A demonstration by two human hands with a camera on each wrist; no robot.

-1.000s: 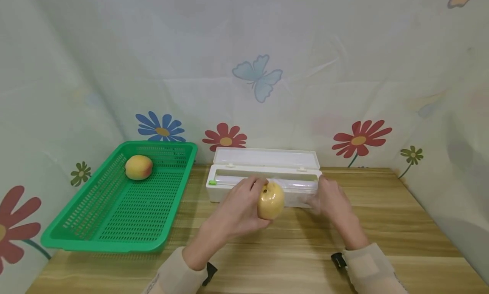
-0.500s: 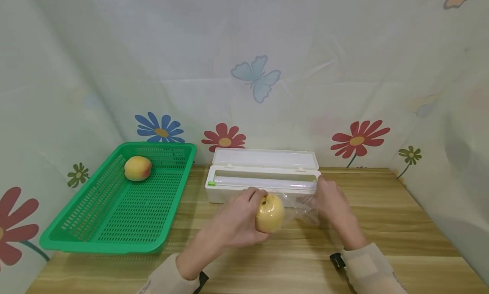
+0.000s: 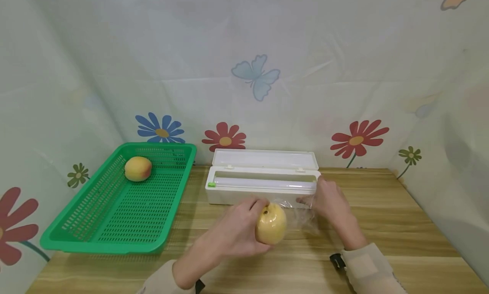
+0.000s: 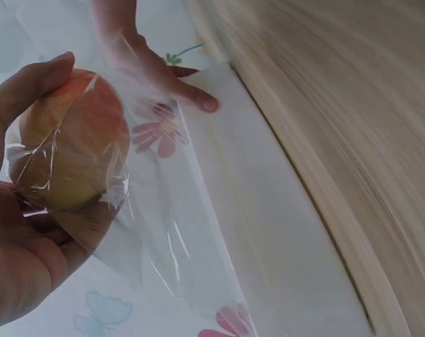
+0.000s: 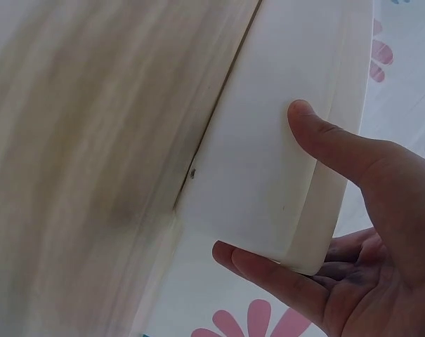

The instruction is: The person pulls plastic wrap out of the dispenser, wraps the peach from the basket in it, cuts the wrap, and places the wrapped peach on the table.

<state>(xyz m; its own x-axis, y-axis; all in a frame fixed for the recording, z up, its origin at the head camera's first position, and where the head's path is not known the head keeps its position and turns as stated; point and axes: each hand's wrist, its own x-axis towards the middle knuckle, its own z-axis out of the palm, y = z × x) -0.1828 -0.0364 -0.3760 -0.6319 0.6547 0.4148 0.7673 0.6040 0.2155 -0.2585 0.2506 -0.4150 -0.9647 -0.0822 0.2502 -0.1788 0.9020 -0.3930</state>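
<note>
My left hand (image 3: pixel 238 232) grips a peach (image 3: pixel 271 224) in front of the box, its thumb and fingers around the sides. Clear cling film (image 4: pixel 114 175) lies wrinkled over the peach and stretches from it to the white cling film dispenser (image 3: pixel 229 196). The dispenser's lid (image 3: pixel 263 159) stands raised at the back, and the film roll (image 3: pixel 263 183) shows inside. At the dispenser's right end is my right hand (image 3: pixel 331 202). Its thumb presses the front wall, while the fingers wrap around the end, as the right wrist view shows.
A green plastic basket (image 3: pixel 177 204) stands on the left of the wooden table (image 3: pixel 382 226). Another peach (image 3: pixel 138 168) lies near its back left corner. A flower-printed cloth (image 3: pixel 321 73) hangs behind the table. A green slider (image 3: pixel 212 184) sits at the dispenser's left edge.
My left hand has drawn the peach down and toward me, away from the dispenser, and more film shows between them. My right hand stays on the dispenser's end.
</note>
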